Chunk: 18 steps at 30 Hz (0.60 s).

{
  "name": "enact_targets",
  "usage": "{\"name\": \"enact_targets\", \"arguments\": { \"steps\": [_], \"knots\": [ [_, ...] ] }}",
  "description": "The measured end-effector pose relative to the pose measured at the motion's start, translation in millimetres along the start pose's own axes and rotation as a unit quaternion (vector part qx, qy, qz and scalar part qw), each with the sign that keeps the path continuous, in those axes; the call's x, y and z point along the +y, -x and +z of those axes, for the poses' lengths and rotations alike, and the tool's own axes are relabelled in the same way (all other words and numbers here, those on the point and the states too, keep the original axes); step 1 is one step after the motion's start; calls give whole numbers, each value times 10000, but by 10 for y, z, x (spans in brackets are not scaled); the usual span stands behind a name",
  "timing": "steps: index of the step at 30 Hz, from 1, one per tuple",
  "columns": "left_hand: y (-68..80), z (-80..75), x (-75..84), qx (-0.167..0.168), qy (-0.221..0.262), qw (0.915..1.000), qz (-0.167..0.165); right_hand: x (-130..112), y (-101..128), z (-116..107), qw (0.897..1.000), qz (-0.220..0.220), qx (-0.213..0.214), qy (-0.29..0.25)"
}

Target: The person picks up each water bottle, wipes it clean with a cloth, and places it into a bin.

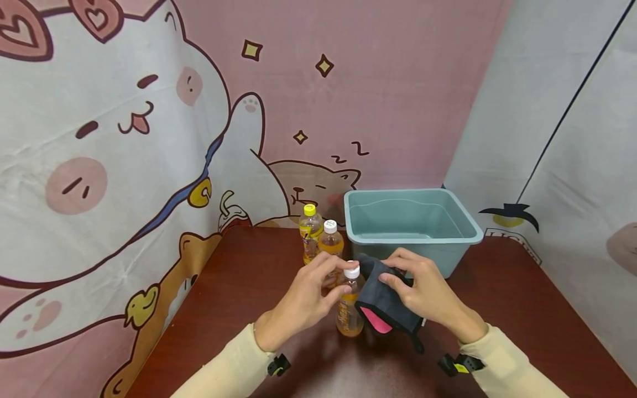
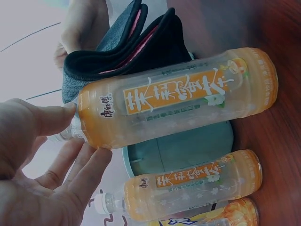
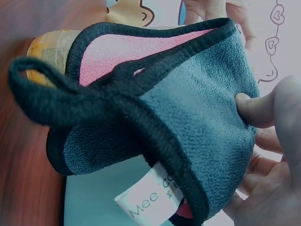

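An orange-labelled drink bottle with a white cap stands upright on the table, some amber liquid at its bottom. My left hand has its thumb and fingers about the bottle's neck and cap, pinching it there. A folded dark grey cloth with black edging and a pink inner side hangs close against the bottle's right side. My right hand grips it near the top, thumb on the near face. A hanging loop and a white tag show on the cloth.
Behind the held bottle stand a second white-capped bottle and a yellow-capped bottle. A light blue-green plastic bin sits at the back right of the dark red-brown table. A cartoon-printed cloth hangs behind.
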State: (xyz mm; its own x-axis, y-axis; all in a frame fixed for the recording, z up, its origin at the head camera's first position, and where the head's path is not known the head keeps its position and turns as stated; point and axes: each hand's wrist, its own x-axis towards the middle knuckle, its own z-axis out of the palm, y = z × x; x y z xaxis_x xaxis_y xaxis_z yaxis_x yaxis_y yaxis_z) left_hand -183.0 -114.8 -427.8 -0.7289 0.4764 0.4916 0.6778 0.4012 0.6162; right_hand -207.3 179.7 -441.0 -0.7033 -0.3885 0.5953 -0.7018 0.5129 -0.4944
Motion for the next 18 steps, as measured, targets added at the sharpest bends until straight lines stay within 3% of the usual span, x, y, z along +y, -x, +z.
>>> {"name": "enact_targets", "arguments": {
  "steps": [12,18],
  "knots": [
    [-41,6,11,-30,-414,9991,-47,55,46,-101,9997,-35,139,209],
    [-97,17,28,116,-600,9981,28,87,99,-176,9992,-22,251,314]
  ]
}}
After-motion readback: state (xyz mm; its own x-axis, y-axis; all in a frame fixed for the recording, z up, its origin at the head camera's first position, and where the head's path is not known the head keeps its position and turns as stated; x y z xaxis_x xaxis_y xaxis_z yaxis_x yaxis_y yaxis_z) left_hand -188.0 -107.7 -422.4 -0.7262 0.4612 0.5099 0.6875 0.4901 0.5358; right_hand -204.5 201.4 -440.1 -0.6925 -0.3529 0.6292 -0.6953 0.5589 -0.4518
